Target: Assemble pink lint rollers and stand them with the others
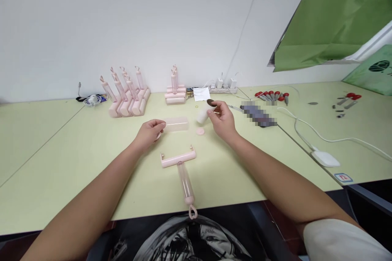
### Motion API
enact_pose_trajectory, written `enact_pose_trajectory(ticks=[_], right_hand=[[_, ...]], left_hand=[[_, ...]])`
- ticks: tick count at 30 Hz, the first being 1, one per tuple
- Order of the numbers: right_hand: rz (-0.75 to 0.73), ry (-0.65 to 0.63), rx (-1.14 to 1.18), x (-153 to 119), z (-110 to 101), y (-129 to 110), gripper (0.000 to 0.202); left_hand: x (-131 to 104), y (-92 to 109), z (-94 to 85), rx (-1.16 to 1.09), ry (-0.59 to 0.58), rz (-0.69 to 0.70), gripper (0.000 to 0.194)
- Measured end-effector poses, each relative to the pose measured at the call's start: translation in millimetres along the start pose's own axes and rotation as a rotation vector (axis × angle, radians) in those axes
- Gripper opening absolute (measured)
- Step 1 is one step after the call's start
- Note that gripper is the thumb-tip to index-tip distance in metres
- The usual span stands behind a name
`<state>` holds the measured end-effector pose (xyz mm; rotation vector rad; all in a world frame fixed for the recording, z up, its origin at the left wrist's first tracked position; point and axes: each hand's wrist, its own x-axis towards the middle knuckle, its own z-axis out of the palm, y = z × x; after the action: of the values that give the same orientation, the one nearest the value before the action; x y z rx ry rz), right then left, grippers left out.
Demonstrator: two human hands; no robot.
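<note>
"So, where does the white cylindrical roll (201, 116) lie?"

"At three o'clock from the translucent pink rectangular plastic cover (177, 124). I read the cover's long axis as nine-to-three; the roll tilts roughly one-to-seven. My right hand (224, 121) is nearer it."

"Hand states?"

"Right: partly curled, gripping the roll. Left hand (148, 133): nearly closed, pinching the cover's nine-o'clock end."

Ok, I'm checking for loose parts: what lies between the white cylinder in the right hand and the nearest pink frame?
A small pink disc lies on the table between the white cylinder and the pink frame, in the head view.
</note>
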<state>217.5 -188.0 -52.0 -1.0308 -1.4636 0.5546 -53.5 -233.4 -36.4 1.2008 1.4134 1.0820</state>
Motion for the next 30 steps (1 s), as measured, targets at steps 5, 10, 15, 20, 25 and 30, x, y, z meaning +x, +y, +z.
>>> enact_pose_trajectory(ticks=[5, 10, 15, 20, 25, 30], right_hand=[[-0.033, -0.052, -0.110, 2, 3, 9, 0.032], [0.020, -0.077, -0.142, 7, 6, 17, 0.031], [0.068, -0.089, -0.142, 11, 6, 21, 0.036], [0.146, -0.076, -0.137, 12, 7, 19, 0.049], [0.201, -0.097, -0.120, 11, 7, 18, 0.061], [0.235, -0.090, -0.174, 14, 1, 26, 0.068]], left_hand=[[2, 1, -3.9, 0.319, 0.209, -0.048, 0.033], [4, 1, -5.4, 0.533, 0.208, -0.052, 0.049], [9, 4, 0.8, 0.696, 0.119, -0.042, 0.041], [18, 9, 12.2, 0.758, 0.012, -0.038, 0.039], [34, 12, 32.9, 0.775, -0.040, -0.011, 0.039], [46, 15, 56.6, 0.776, -0.069, 0.005, 0.038]])
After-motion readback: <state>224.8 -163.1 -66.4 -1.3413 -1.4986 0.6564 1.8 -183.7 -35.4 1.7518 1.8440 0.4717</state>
